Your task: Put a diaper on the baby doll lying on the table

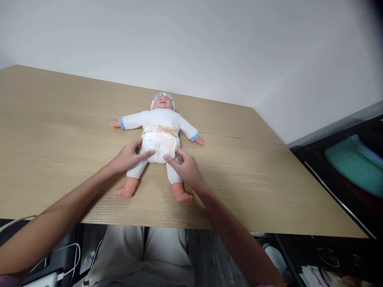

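Note:
A baby doll (160, 115) in a white suit with blue cuffs and a white cap lies on its back on the wooden table, arms spread and feet toward me. Around its hips and belly sits a white diaper (160, 143) with an orange printed waistband. My left hand (133, 155) grips the diaper's leg edge on the left, thumb across the front and fingers curled at the side. On the right side, my right hand (184, 163) does likewise, its thumb on the front near the crotch. The fingertips are partly hidden behind the diaper and the doll's thighs.
The table (74, 103) has a thin seam running across it and meets a pale wall (191, 48) behind. A dark-framed shelf with a teal item (353, 165) stands at right. White cables (76, 253) hang below the front edge at left; papers (317, 277) lie low at right.

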`<state>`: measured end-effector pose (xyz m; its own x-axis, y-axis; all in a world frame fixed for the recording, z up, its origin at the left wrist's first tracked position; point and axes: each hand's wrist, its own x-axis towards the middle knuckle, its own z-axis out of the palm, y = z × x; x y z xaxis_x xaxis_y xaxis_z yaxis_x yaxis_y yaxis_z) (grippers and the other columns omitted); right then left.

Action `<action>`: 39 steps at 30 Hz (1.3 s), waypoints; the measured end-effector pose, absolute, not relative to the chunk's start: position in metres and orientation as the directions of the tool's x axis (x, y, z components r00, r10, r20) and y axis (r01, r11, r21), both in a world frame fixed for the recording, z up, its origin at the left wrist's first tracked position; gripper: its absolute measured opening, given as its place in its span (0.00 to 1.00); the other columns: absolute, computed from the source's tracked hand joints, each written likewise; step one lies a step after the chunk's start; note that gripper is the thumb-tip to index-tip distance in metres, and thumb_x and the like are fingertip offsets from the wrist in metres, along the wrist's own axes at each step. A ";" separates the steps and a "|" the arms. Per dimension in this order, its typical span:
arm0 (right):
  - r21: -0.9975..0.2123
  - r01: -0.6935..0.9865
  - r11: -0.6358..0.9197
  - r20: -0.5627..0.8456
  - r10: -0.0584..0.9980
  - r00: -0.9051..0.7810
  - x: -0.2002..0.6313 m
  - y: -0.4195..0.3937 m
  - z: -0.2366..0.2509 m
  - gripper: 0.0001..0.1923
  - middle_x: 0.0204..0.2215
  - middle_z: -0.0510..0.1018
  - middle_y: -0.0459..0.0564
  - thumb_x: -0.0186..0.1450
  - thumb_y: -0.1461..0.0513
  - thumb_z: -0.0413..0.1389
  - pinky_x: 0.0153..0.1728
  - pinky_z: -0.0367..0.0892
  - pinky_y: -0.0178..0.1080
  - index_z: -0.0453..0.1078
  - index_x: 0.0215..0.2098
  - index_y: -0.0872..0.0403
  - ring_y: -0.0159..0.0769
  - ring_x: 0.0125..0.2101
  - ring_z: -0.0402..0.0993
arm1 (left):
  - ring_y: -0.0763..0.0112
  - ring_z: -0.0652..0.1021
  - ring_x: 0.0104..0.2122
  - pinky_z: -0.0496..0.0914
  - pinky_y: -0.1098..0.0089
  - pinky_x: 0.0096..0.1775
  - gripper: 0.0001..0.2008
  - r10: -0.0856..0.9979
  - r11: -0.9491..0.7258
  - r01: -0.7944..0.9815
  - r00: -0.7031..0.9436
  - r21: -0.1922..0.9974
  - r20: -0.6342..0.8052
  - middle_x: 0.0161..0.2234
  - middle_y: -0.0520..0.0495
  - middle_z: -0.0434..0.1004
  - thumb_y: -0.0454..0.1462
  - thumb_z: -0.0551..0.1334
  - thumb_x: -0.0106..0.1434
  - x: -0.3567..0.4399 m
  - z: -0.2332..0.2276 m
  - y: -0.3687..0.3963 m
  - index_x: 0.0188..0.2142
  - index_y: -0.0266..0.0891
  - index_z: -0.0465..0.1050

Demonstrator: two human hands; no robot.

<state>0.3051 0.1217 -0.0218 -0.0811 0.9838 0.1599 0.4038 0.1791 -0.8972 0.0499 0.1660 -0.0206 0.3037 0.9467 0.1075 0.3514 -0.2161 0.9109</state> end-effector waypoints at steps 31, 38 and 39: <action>-0.998 -0.068 -0.002 0.001 0.999 -0.049 0.307 0.135 -0.033 0.25 0.38 0.84 0.48 0.61 0.40 0.73 0.46 0.73 0.43 0.77 0.40 0.49 0.43 0.43 0.78 | 0.58 0.83 0.41 0.75 0.64 0.41 0.26 0.919 0.253 -0.067 0.330 0.965 -0.218 0.41 0.43 0.88 0.59 0.77 0.61 0.051 -0.003 0.162 0.44 0.40 0.85; -0.982 0.148 0.119 0.129 0.990 0.063 0.310 0.134 -0.041 0.28 0.28 0.69 0.42 0.66 0.37 0.67 0.33 0.63 0.39 0.68 0.31 0.48 0.36 0.30 0.63 | 0.67 0.77 0.34 0.70 0.67 0.36 0.24 0.928 0.134 -0.003 0.351 0.991 -0.125 0.38 0.48 0.83 0.58 0.76 0.63 0.043 -0.011 0.170 0.42 0.42 0.82; -0.968 0.210 0.134 0.155 0.984 0.087 0.312 0.134 -0.043 0.27 0.29 0.70 0.43 0.66 0.36 0.66 0.34 0.64 0.40 0.70 0.32 0.48 0.37 0.31 0.63 | 0.66 0.77 0.34 0.70 0.66 0.36 0.24 0.928 0.111 0.021 0.356 0.994 -0.112 0.37 0.48 0.83 0.59 0.75 0.63 0.042 -0.012 0.171 0.42 0.42 0.82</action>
<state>0.3116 0.1345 -0.0426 0.0870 0.9840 0.1555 0.2102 0.1344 -0.9684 0.0416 0.1711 -0.0120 0.3563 0.9277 -0.1116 0.0211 0.1114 0.9935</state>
